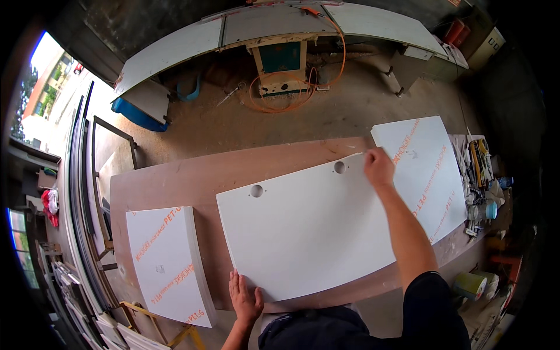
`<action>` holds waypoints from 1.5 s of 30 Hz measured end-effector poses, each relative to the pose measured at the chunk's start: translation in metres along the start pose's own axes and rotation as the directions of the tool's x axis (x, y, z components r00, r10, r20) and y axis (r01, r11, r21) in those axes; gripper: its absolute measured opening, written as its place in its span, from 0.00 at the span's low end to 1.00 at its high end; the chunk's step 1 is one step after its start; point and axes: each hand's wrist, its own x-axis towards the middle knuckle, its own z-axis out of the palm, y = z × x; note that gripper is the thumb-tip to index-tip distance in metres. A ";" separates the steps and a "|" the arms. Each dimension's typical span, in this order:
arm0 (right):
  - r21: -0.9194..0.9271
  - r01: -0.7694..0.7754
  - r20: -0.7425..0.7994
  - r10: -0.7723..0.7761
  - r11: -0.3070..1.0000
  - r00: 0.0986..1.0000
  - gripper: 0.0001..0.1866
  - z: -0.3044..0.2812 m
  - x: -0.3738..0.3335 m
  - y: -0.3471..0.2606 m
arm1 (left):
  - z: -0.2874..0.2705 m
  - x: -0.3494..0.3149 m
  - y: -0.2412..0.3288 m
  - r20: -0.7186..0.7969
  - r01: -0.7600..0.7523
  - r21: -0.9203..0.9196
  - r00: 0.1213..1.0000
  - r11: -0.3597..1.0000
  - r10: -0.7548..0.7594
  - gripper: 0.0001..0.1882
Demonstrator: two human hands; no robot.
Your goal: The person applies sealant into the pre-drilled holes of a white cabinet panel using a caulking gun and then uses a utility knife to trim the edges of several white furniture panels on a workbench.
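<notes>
A large white cabinet door panel [309, 227] lies flat before me on the brown worktable, with two round hinge holes along its far edge. My left hand [245, 298] rests at the panel's near left corner, fingers stretched out along its edge. At the far right corner my right hand [379, 167] is closed, its fingers curled over the edge; what is in them, if anything, is hidden. Beside that hand lies a stack of white film-covered panels [423, 175] with orange print. To the left of the middle panel stands a second stack of film-covered panels [166, 262].
The brown worktable [157, 181] runs beneath the panels. At its right end are tools and a clear jar [481, 211]. Beyond stands a long machine table [192, 44] with an orange hose [274, 109] on the floor. Metal profiles [81, 192] lean along the left. Tins [469, 286] sit at lower right.
</notes>
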 end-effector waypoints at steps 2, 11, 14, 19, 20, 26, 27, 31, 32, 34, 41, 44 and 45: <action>-0.205 -0.235 0.049 0.249 0.950 0.967 0.05 -0.025 0.025 0.056 | 0.003 0.001 0.009 -0.027 0.014 -0.006 1.000 1.000 -0.014 0.34; 0.238 0.230 0.107 -0.261 0.944 0.959 0.02 -0.033 -0.021 0.007 | 0.022 -0.002 0.021 -0.097 0.200 -0.009 0.975 0.980 -0.200 0.37; 0.148 0.184 0.070 -0.196 0.972 0.978 0.04 -0.016 0.003 0.016 | 0.022 0.003 0.030 -0.110 0.269 -0.030 0.956 0.963 -0.270 0.40; 0.100 0.083 0.164 -0.099 0.991 0.981 0.07 -0.012 0.025 0.029 | 0.024 0.002 0.034 -0.142 0.379 -0.014 0.915 0.925 -0.377 0.41; 0.165 0.197 0.180 -0.226 0.966 0.957 0.06 -0.013 0.018 0.022 | 0.026 -0.001 0.035 -0.153 0.399 0.000 0.906 0.917 -0.395 0.41; -0.093 -0.083 0.302 0.107 0.992 0.947 0.06 -0.019 0.076 0.054 | 0.036 0.020 0.052 -0.174 0.424 0.020 0.893 0.905 -0.415 0.42; -0.013 -0.074 0.301 0.075 0.997 0.951 0.06 -0.026 0.076 0.062 | 0.039 0.018 0.050 -0.184 0.429 0.035 0.891 0.903 -0.416 0.41; 0.306 -0.112 0.377 -0.012 0.946 0.926 0.07 -0.041 0.031 0.087 | 0.045 0.012 0.046 -0.244 0.456 0.041 0.867 0.889 -0.434 0.39; 0.365 -0.176 0.476 -0.021 0.914 0.879 0.07 -0.047 0.004 0.085 | 0.042 0.003 0.043 -0.266 0.482 0.041 0.850 0.875 -0.455 0.38; 0.501 -0.475 0.610 0.095 0.723 0.787 0.08 -0.058 -0.049 0.095 | 0.043 -0.001 0.047 -0.268 0.493 0.045 0.844 0.869 -0.465 0.37; 0.376 -0.400 0.551 0.146 0.836 0.822 0.12 -0.102 -0.096 0.152 | 0.070 -0.035 0.116 -0.215 0.581 -0.131 0.774 0.803 -0.595 0.42; 0.310 -0.368 0.668 0.075 0.877 0.740 0.19 -0.097 -0.066 0.164 | 0.086 -0.053 0.104 -0.028 0.710 -0.391 0.626 0.585 -0.779 0.47; 0.305 -0.363 0.671 0.072 0.880 0.738 0.20 -0.093 -0.064 0.165 | 0.089 -0.053 0.097 -0.027 0.711 -0.435 0.603 0.552 -0.797 0.43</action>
